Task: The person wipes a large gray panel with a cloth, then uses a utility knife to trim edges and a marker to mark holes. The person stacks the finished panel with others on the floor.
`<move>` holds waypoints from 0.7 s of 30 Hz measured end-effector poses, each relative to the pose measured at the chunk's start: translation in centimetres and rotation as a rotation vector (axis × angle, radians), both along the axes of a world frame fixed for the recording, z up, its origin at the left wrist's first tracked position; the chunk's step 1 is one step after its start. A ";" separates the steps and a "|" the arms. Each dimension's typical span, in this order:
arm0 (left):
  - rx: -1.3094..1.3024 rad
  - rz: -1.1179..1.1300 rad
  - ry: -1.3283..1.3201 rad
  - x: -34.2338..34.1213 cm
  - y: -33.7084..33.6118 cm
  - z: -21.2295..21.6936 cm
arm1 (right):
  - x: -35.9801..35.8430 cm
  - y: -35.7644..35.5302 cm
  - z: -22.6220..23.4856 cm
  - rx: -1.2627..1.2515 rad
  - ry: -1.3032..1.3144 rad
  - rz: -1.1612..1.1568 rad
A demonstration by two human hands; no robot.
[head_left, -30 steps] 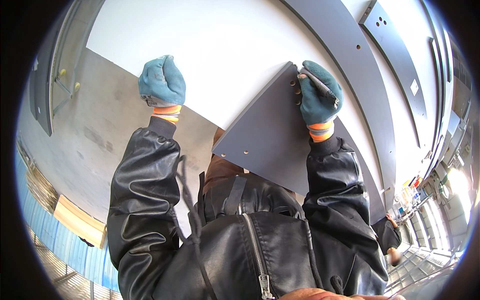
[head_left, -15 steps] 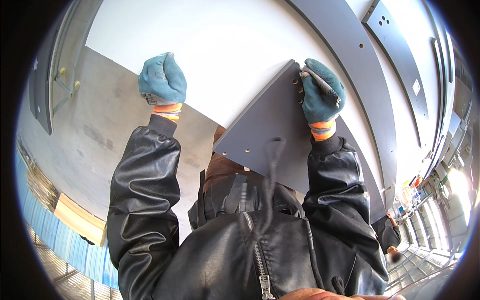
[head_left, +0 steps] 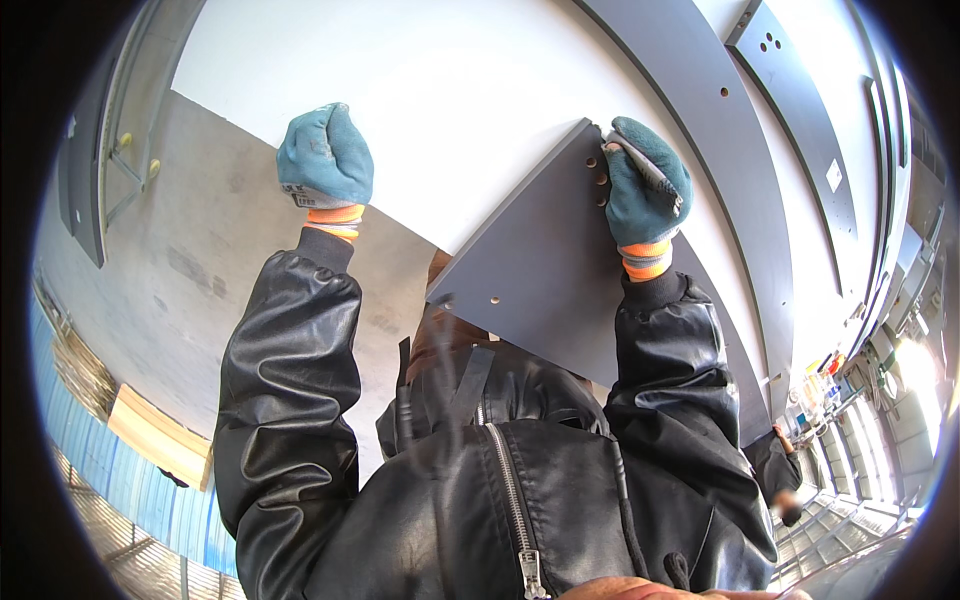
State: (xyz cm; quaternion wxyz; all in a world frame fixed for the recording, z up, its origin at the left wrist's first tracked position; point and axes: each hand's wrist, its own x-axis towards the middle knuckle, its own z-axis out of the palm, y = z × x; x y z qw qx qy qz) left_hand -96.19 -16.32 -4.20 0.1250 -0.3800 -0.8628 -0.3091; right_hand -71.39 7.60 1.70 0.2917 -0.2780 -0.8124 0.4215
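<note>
Left hand (head_left: 325,155) in teal glove curled closed over the white panel's (head_left: 440,110) lower edge, right hand (head_left: 645,185) gripping a slim grey tool (head_left: 640,165) against the top corner of the grey triangular plate (head_left: 545,270) lying on that panel.

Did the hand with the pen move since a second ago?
No. The right hand with the pen stays at the grey plate's top corner, beside the same holes.

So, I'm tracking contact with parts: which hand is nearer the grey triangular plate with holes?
Right. The right hand grips the grey triangular plate at its top corner by the holes; the left hand rests on the white panel, apart from it.
</note>
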 end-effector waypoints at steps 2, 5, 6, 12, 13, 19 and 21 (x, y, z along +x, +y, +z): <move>0.001 0.001 0.003 -0.1 -0.1 -0.1 | -0.1 -0.1 0.2 -0.016 -0.004 -0.003; 0.005 -0.004 0.008 -0.1 0.0 -0.1 | 0.0 -0.1 0.1 -0.021 -0.004 -0.004; 0.008 -0.006 0.009 -0.1 0.0 -0.1 | 0.0 -0.1 0.1 -0.015 -0.001 -0.002; -0.012 0.008 -0.001 0.0 0.0 0.1 | -0.1 0.0 0.1 0.033 -0.001 0.000; -0.011 0.005 0.000 0.0 0.0 0.1 | -0.2 0.0 0.1 0.034 0.002 -0.003; -0.003 -0.002 0.002 0.0 0.1 0.1 | -0.1 -0.1 0.2 0.009 -0.018 -0.028; -0.005 0.002 0.003 0.0 0.0 0.0 | -0.1 0.0 0.2 0.028 -0.018 -0.020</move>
